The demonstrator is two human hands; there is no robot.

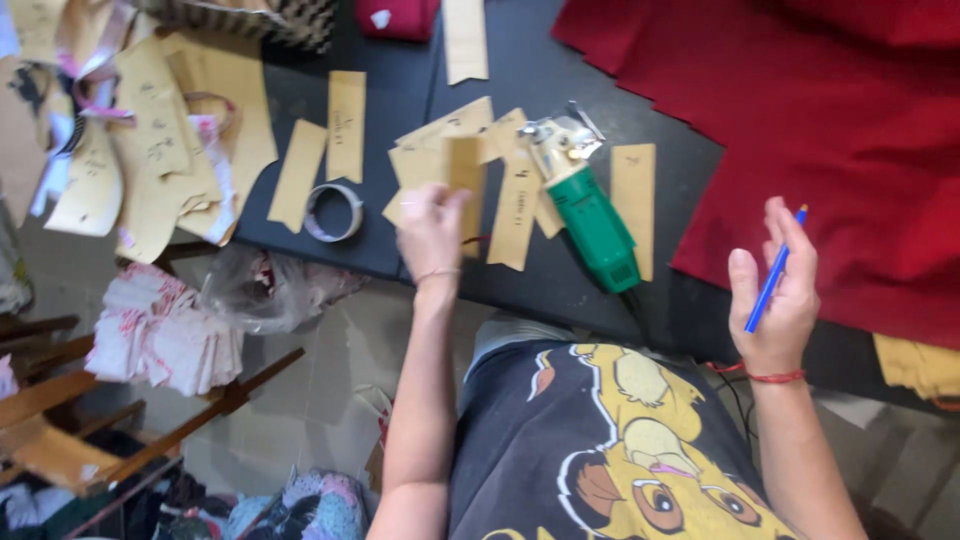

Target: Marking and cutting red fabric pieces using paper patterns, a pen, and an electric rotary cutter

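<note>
Red fabric (800,130) covers the dark table (400,250) right of the green cutter (590,225). Left hand (430,232), left of the cutter, pinches a cardboard pattern piece (462,185). Right hand (775,295), fingers loosely curled, grips a blue pencil (775,280). Step judged: pattern selection; placement requires flat fabric.

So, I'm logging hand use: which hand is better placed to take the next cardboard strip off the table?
Left, probably. The left hand already grips a cardboard strip beside the loose strips; the right hand holds a blue pencil off to the side.
</note>
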